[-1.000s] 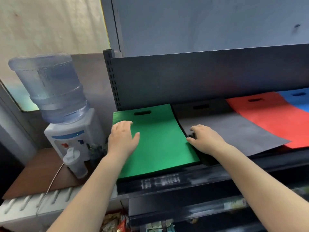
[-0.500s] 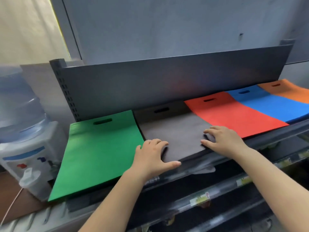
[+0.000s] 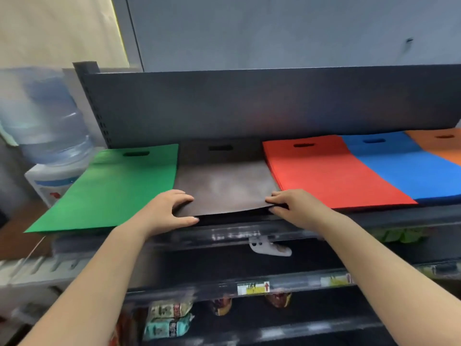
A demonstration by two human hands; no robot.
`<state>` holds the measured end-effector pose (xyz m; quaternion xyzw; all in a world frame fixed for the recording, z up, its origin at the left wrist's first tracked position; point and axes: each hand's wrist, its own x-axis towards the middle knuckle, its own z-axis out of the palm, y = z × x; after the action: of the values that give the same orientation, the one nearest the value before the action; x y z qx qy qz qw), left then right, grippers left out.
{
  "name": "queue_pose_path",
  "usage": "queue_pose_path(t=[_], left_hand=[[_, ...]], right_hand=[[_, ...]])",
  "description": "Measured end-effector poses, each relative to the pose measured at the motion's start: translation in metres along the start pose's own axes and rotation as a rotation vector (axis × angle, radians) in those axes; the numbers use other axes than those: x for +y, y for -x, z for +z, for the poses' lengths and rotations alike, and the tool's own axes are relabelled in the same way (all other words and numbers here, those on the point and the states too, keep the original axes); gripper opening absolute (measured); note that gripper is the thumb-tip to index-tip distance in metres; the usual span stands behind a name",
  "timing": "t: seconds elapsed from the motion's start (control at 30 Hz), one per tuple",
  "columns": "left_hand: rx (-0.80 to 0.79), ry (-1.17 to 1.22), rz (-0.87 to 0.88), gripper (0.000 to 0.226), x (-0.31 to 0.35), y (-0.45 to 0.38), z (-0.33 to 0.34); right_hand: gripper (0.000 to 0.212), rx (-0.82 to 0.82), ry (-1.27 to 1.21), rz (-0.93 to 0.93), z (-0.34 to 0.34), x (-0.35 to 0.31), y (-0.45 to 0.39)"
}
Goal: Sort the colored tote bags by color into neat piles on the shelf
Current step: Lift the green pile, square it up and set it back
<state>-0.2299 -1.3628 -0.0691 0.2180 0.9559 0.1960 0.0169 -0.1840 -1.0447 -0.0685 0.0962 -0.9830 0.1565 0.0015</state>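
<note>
Pinching the grey bag pile's [image 3: 222, 188] front corners, left hand [image 3: 172, 211] and right hand [image 3: 291, 206] each keep a narrow grip.

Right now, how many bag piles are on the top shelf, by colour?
Green pile: 1
Grey pile: 1
Red pile: 1
Blue pile: 1
Orange pile: 1, partly cut off by the frame edge
Total: 5 piles

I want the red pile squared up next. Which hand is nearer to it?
The right hand. It pinches the grey bags' front corner right beside the red pile, while the left hand holds the corner on the green bags' side.
</note>
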Motion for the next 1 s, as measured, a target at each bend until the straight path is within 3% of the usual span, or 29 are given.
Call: queue_pose_path(t=[0.2, 0.3, 0.4, 0.5, 0.67, 0.83, 1.0], left_hand=[[0.013, -0.024, -0.067, 0.064, -0.001, -0.003, 0.011], [0.024, -0.031, -0.068, 0.065, -0.003, -0.003, 0.014], [0.069, -0.198, -0.055, 0.067, 0.006, -0.004, 0.016], [0.156, -0.217, 0.067, 0.060, 0.040, -0.014, 0.021], [0.158, -0.072, 0.354, 0.049, 0.120, -0.047, 0.048], [0.015, -0.194, 0.408, 0.040, 0.150, -0.070, 0.076], [0.000, -0.221, 0.415, 0.034, 0.149, -0.074, 0.077]], right_hand=[[0.045, -0.071, 0.198, -0.002, 0.005, -0.004, -0.013], [0.042, -0.081, 0.063, -0.010, 0.001, -0.003, -0.006], [0.039, 0.180, -0.151, 0.042, -0.015, 0.013, 0.005], [0.043, 0.340, -0.115, 0.108, -0.028, 0.031, 0.016], [0.036, 0.173, 0.013, 0.060, -0.021, 0.032, 0.027], [0.032, 0.149, 0.068, 0.029, -0.010, 0.040, 0.030], [0.035, 0.137, 0.086, 0.042, -0.008, 0.050, 0.024]])
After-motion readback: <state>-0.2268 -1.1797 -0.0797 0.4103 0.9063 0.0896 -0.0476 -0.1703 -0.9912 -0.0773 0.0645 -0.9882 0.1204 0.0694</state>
